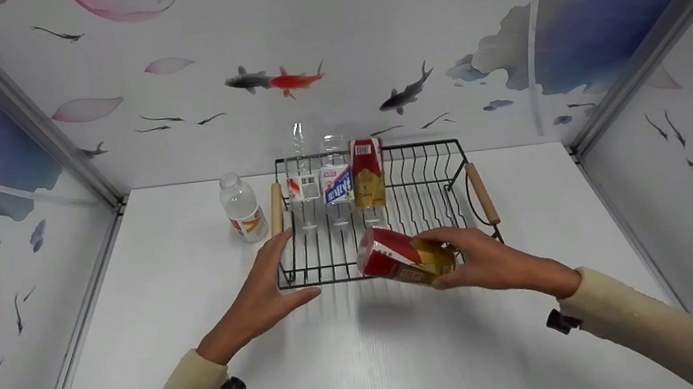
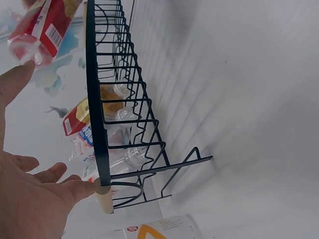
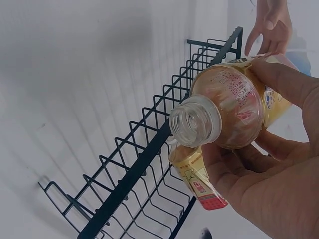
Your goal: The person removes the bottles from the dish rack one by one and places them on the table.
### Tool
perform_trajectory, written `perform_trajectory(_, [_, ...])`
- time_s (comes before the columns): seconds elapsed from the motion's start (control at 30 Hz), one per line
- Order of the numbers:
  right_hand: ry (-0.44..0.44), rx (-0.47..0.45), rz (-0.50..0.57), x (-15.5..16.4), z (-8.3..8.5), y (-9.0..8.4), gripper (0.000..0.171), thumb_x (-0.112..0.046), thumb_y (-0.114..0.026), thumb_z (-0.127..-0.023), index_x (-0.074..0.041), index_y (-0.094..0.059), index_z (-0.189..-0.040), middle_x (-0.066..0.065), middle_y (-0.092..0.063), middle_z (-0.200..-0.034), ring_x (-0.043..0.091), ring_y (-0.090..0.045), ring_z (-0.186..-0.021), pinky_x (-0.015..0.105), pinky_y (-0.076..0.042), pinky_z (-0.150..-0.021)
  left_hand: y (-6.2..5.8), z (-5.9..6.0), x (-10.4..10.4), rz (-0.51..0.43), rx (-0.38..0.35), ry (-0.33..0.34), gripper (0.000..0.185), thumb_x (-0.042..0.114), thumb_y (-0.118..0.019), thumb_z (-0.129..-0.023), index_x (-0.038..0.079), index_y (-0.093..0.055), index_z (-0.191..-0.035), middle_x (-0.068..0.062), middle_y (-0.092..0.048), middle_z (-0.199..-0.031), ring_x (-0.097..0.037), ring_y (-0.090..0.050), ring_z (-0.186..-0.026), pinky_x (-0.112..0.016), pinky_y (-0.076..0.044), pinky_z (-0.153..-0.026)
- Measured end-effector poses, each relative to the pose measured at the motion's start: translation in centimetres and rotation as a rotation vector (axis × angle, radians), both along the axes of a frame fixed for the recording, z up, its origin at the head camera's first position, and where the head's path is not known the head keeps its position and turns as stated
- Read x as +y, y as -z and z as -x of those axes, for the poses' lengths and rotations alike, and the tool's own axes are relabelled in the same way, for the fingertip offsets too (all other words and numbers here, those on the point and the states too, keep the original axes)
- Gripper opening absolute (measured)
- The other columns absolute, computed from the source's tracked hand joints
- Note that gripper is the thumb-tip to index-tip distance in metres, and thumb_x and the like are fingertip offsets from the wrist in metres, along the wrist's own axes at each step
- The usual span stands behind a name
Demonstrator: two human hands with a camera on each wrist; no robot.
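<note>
Fingers (image 1: 280, 244) of the left hand (image 1: 260, 295) lie straight and slightly spread, their tips at the rack's (image 1: 330, 279) front left corner, by its left wooden handle (image 1: 276, 209); the thumb points along the rack's front edge. Whether the tips touch the wire I cannot tell from the head view, but in the left wrist view 1 fingertip (image 2: 82, 188) sits against the handle's end. Left of the rack, just beside that handle, a clear bottle (image 1: 242, 208) with an orange-marked label stands upright on the bench (image 1: 372, 361).

Inside the rack, along its back left part, 3 bottles stand neck down: 1 with a red-and-white label (image 1: 303, 188), 1 with a blue-and-white label (image 1: 337, 184), and a taller 1 with a red-and-gold label (image 1: 367, 172).

Over the rack's front edge, near its middle, the right hand (image 1: 491, 263) grips a tea bottle (image 1: 402, 256) with a red-and-gold label. Its fingers (image 1: 439, 234) curl over the top and the thumb presses from below. That bottle is tilted almost flat and clear of the wires. In the right wrist view its open, capless neck (image 3: 195, 121) faces the camera. Right of the hand, the rack's right wooden handle (image 1: 482, 194) stands free.
</note>
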State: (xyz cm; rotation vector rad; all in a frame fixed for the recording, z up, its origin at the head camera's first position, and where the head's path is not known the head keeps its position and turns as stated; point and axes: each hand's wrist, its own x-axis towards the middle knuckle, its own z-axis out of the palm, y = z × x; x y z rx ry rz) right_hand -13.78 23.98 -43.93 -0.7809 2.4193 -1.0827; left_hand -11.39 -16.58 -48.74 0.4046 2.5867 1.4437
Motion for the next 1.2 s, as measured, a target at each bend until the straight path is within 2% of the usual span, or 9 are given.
perform_trajectory(0.23, [-0.014, 0.014, -0.007, -0.3, -0.1, -0.3, 0.070, -0.016, -0.092, -0.092, -0.009, -0.060, -0.154, 0.007, -0.067, -0.143, 0.029, -0.061, -0.126, 0.044, -0.061, -0.099, -0.9, -0.4, 0.5, 0.012, 0.018, 0.057, 0.113, 0.039, -0.094, -0.090, 0.018, -0.025, -0.176, -0.013, -0.023, -0.181, -0.037, -0.025, -0.166, -0.069, -0.030, -0.128])
perform_trajectory(0.33, [-0.022, 0.015, -0.014, -0.4, -0.1, -0.5, 0.071, -0.017, -0.092, -0.093, -0.008, -0.058, -0.155, 0.007, -0.066, -0.145, 0.029, -0.061, -0.129, 0.045, -0.061, -0.100, -1.0, -0.6, 0.7, 0.013, 0.034, 0.092, 0.112, 0.039, -0.094, -0.090, 0.019, -0.026, -0.176, -0.011, -0.024, -0.181, -0.034, -0.025, -0.166, -0.068, -0.032, -0.128])
perform_trajectory(0.5, [-0.028, 0.015, -0.026, -0.6, -0.3, -0.7, 0.074, -0.019, -0.092, -0.093, -0.007, -0.056, -0.157, 0.009, -0.065, -0.147, 0.031, -0.060, -0.131, 0.047, -0.061, -0.102, -1.4, -0.9, 1.2, 0.002, 0.082, 0.147, 0.106, 0.038, -0.093, -0.091, 0.019, -0.031, -0.175, -0.011, -0.027, -0.180, -0.037, -0.026, -0.166, -0.070, -0.034, -0.126])
perform_trajectory(0.77, [-0.057, 0.045, -0.051, -1.0, -0.3, -0.5, 0.071, -0.019, -0.092, -0.092, -0.009, -0.060, -0.154, 0.006, -0.065, -0.146, 0.028, -0.059, -0.130, 0.048, -0.060, -0.103, -2.3, -1.3, 2.0, -0.020, 0.121, 0.191, 0.098, 0.038, -0.091, -0.094, 0.017, -0.037, -0.172, -0.012, -0.035, -0.177, -0.041, -0.032, -0.163, -0.071, -0.040, -0.121])
perform_trajectory(0.97, [-0.071, 0.067, -0.074, -1.4, -0.4, -0.5, 0.071, -0.021, -0.093, -0.091, -0.011, -0.060, -0.153, 0.004, -0.065, -0.145, 0.027, -0.059, -0.129, 0.049, -0.059, -0.104, -3.1, -1.8, 2.7, -0.028, 0.130, 0.241, 0.096, 0.038, -0.091, -0.094, 0.016, -0.038, -0.171, -0.012, -0.038, -0.175, -0.038, -0.035, -0.162, -0.067, -0.042, -0.122])
perform_trajectory(1.2, [-0.075, 0.081, -0.087, -1.7, -0.8, -0.6, 0.073, -0.021, -0.093, -0.091, -0.010, -0.059, -0.154, 0.006, -0.064, -0.147, 0.028, -0.058, -0.132, 0.052, -0.059, -0.105, -3.3, -2.1, 3.3, -0.040, 0.134, 0.257, 0.092, 0.038, -0.090, -0.094, 0.017, -0.041, -0.170, -0.009, -0.042, -0.173, -0.036, -0.041, -0.159, -0.064, -0.045, -0.121])
